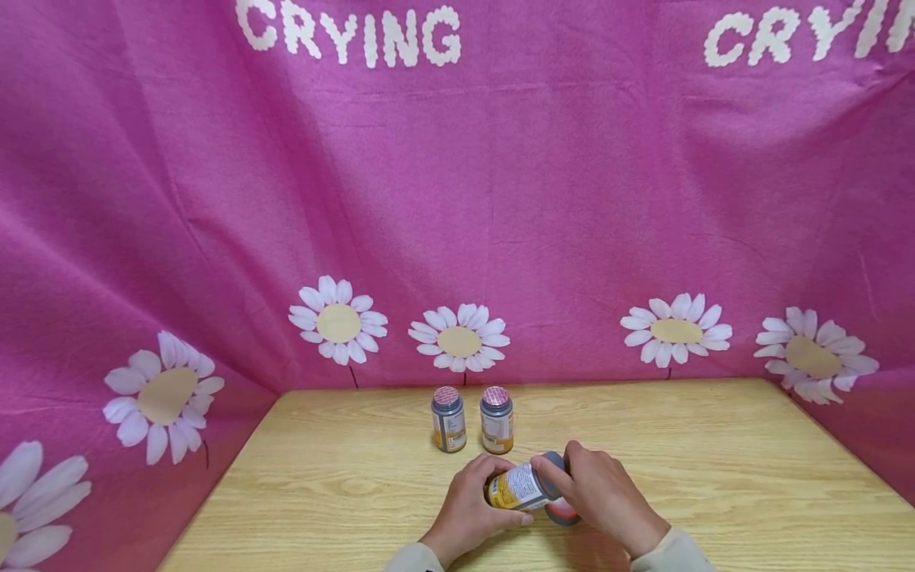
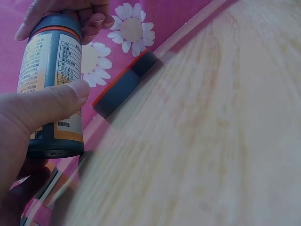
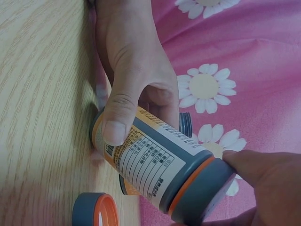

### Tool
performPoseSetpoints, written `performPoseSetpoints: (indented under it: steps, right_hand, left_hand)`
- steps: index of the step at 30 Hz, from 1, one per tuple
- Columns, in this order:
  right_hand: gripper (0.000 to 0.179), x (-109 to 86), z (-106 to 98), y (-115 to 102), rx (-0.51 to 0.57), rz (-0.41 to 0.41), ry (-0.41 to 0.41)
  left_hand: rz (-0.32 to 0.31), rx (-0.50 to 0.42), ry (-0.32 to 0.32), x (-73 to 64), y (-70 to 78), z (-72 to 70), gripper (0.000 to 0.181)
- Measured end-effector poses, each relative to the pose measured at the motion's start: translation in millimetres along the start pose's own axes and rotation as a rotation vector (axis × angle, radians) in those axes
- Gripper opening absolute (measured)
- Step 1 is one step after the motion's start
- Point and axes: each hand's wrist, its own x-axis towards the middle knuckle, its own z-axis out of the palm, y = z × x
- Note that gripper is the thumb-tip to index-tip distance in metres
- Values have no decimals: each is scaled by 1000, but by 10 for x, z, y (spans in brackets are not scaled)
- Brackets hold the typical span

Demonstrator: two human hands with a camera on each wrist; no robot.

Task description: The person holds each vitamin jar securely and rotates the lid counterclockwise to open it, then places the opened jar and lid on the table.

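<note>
A grey bottle [image 1: 518, 488] with a yellow and white printed label lies tilted between both hands, just above the table. My left hand [image 1: 473, 502] grips its body, with the thumb [image 2: 68, 96] across the label in the left wrist view. At the other end, the fingers of my right hand [image 1: 609, 494] hold the grey cap [image 3: 204, 193], which sits on the bottle above an orange ring. Under the right hand lies a loose cap [image 1: 563, 514], grey outside and orange-red inside. The left wrist view shows a second loose cap [image 2: 144, 64] behind a nearer one [image 2: 117, 94].
Two similar bottles stand upright at the back, a left one [image 1: 449, 423] and a right one [image 1: 496, 425], both capless with patterned pink seals over their mouths. The wooden table [image 1: 322, 469] ends at a pink cloth [image 1: 557, 199] printed with white flowers.
</note>
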Motion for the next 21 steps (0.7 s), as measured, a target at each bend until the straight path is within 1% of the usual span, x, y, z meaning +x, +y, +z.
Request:
performPoseSetpoints:
  steps: [5, 8, 12, 15, 21]
  right_hand:
    - [46, -1, -1, 0, 2, -2, -2]
    - [41, -2, -1, -8, 40, -12, -8]
    - [35, -12, -11, -33, 97, -51, -14]
    - [35, -22, -28, -48, 104, -71, -21]
    - [34, -31, -62, -51, 110, -102, -43]
  left_hand:
    - [-12, -18, -6, 1, 6, -3, 53]
    - [-40, -66, -26, 0, 3, -6, 50]
    - [-70, -149, -68, -7, 4, -14, 48]
    - [-64, -176, -83, -8, 2, -17, 48]
    - [-56, -194, -87, -1, -6, -4, 48]
